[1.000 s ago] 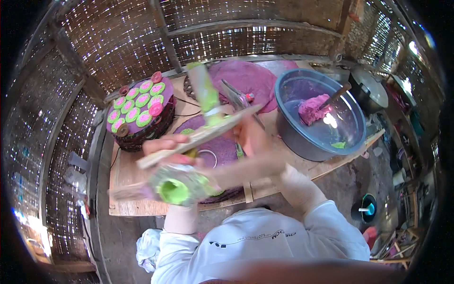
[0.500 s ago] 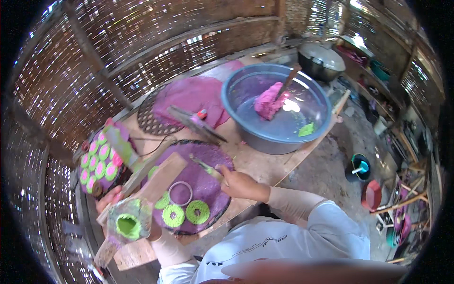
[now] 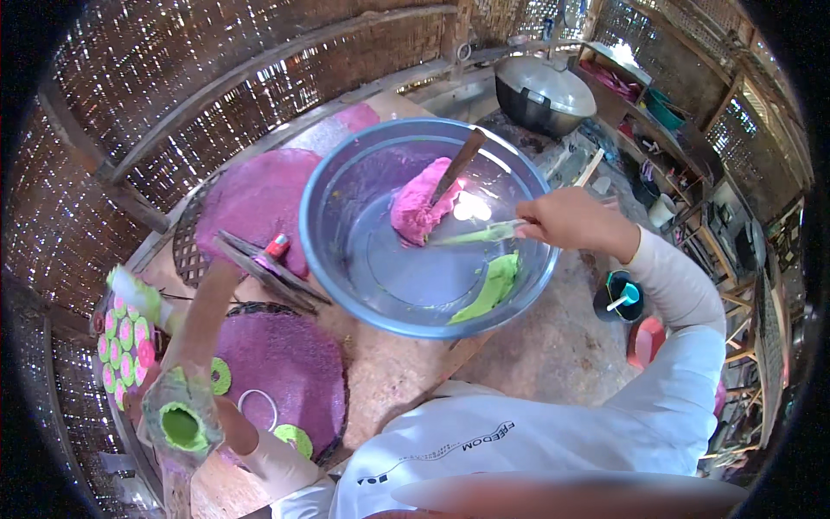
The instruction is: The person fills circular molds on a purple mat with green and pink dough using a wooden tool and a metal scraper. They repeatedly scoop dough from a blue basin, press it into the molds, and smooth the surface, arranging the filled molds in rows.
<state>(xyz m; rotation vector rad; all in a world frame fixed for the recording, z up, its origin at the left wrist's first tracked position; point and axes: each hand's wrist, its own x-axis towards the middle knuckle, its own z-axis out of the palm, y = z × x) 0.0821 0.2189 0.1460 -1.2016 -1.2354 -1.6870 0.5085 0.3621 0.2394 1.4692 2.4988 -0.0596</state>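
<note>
Gripping a smeared spatula (image 3: 481, 234) with the right hand (image 3: 575, 221), nearer and just beyond the green dough (image 3: 493, 290) lying slantwise inside the near-right side of the blue tub (image 3: 406, 277), with the left hand (image 3: 238, 426) well apart leftward behind a wooden tool (image 3: 204, 318), too hidden to tell its grip.

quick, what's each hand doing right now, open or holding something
Left hand: closed on the wooden press, fingers mostly hidden behind it.
Right hand: closed, holding the green-smeared spatula over the blue basin.
</note>
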